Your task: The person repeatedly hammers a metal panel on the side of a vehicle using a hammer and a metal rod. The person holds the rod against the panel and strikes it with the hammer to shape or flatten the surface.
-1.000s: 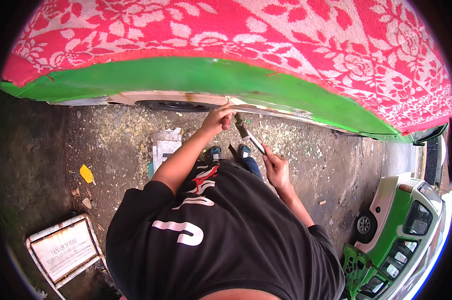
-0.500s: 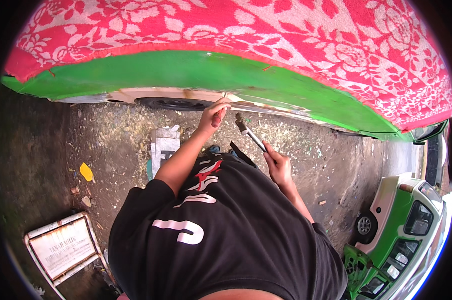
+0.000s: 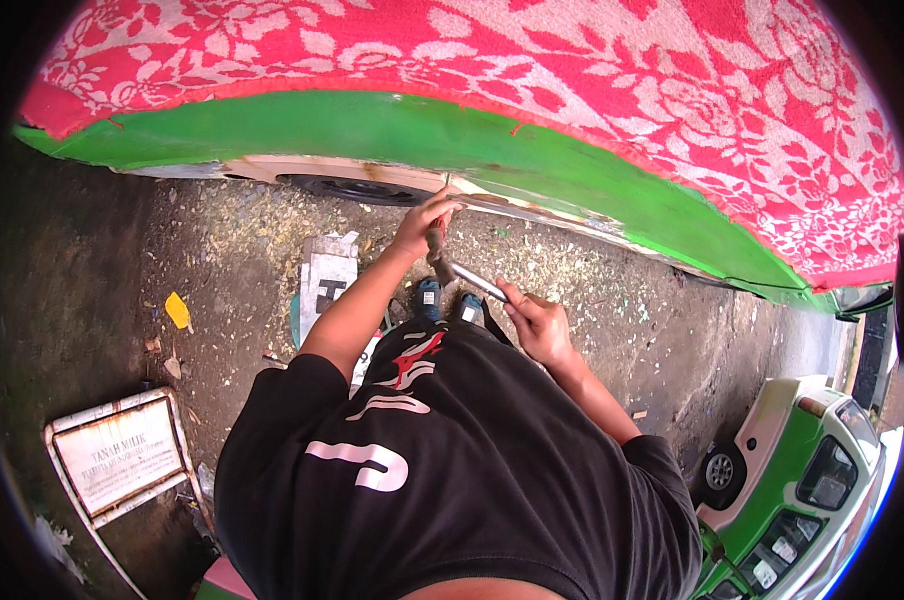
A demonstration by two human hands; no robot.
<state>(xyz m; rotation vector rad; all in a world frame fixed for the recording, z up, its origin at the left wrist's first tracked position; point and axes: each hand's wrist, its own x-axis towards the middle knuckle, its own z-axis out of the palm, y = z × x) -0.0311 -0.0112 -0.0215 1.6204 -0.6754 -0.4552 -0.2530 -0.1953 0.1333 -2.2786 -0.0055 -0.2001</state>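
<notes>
My left hand point(image 3: 424, 228) is closed around a red-handled tool point(image 3: 437, 232), its far end up at the lower edge of a green and cream vehicle body point(image 3: 312, 125). Its tip is too small to make out, so I cannot tell whether it is a chisel or a screwdriver. My right hand point(image 3: 540, 328) grips a hammer point(image 3: 480, 282) by its silver handle. The hammer's dark head is right at the butt of the red handle; whether they touch, I cannot tell. Bare, rusty patches show along the panel's lower edge near my left hand.
A red and white floral cloth point(image 3: 472, 50) covers the vehicle's upper part; a tyre point(image 3: 357, 188) sits below. Pale flakes litter the ground around my shoes point(image 3: 428, 300). A printed sheet point(image 3: 329, 275), yellow scrap point(image 3: 177, 310) and framed sign point(image 3: 122, 455) are left; a green-white van point(image 3: 772, 500) is right.
The hammer has swung left, bringing its head from a gap away to the butt of the red-handled tool. My left hand keeps its hold at the panel edge. The view has shifted slightly.
</notes>
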